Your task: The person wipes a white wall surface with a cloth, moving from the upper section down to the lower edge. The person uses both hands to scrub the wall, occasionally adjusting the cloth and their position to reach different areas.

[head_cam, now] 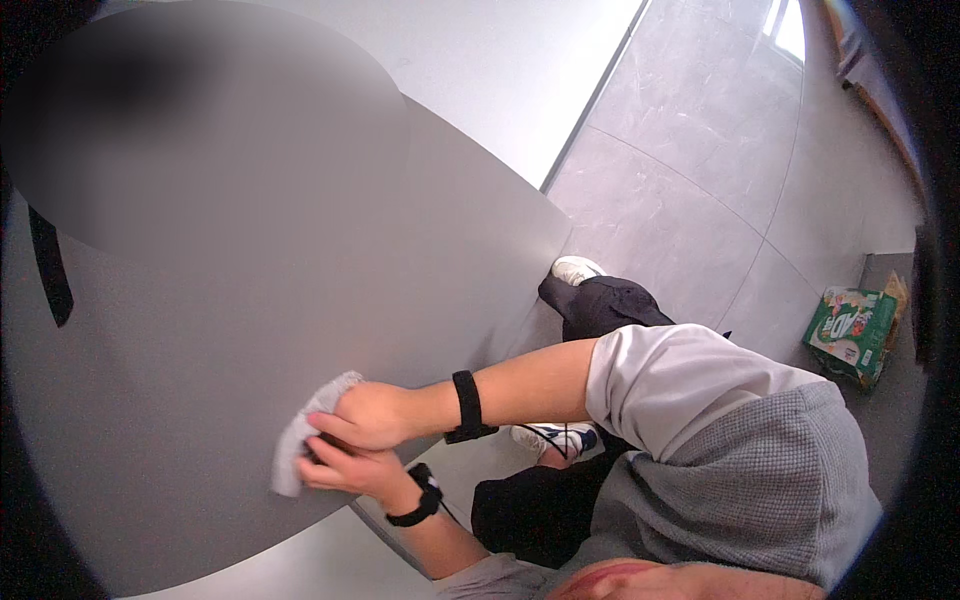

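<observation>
A light grey-white cloth (pixel 289 450) lies against a large smooth grey panel (pixel 225 330). My right hand (pixel 375 416) is closed on the cloth's upper part, with the fingers bent. Just below it, my left hand (pixel 349 472) grips the lower part, its fingertips on the cloth. The two hands are close together and touch or nearly touch. Motion blurs the fingers a little, and they hide part of the cloth. Each wrist wears a black strap, the right strap (pixel 469 405) and the left strap (pixel 418 499).
A black strip (pixel 52 270) is on the panel at far left. Beyond the panel stands a white surface (pixel 480 67). Grey tiles (pixel 690 150) cover the floor. At right sits a green printed package (pixel 853 330). My white shoes (pixel 577 268) are near the panel's base.
</observation>
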The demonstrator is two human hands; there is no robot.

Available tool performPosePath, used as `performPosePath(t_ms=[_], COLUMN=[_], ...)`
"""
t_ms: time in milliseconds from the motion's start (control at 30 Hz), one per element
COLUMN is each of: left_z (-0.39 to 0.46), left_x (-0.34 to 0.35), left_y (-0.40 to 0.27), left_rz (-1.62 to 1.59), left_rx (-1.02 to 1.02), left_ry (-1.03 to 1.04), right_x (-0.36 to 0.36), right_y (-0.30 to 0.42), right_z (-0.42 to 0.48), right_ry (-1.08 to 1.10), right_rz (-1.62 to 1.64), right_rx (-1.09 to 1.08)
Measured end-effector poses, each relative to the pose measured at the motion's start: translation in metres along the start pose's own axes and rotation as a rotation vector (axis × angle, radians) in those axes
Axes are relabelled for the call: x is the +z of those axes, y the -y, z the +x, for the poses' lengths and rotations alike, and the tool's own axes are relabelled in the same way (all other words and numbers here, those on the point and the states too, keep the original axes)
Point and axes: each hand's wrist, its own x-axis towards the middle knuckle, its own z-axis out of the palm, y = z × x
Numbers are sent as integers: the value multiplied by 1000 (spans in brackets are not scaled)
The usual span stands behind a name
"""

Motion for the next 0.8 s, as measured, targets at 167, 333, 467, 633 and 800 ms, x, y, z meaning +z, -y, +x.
performPosePath(t_ms=[167,333,467,633,800], left_z=[103,134,134,130,95], left_x=[-19,-21,-16,-17,-16], left_y=[-78,-171,-217,-201,-151], left_rz=[-88,-56,-118,-210,-178], left_rx=[302,415,404,385,186], left_ry=[-7,243,211,203,146], right_x=[-68,-149,-174,-162,-107], right_y=[43,48,62,43,49], right_z=[11,-12,-27,-14,-7], right_ry=[-408,-804,-1041,-973,-776], right_rz=[124,260,508,601,188], right_rx=[-4,72,28,-36,-33])
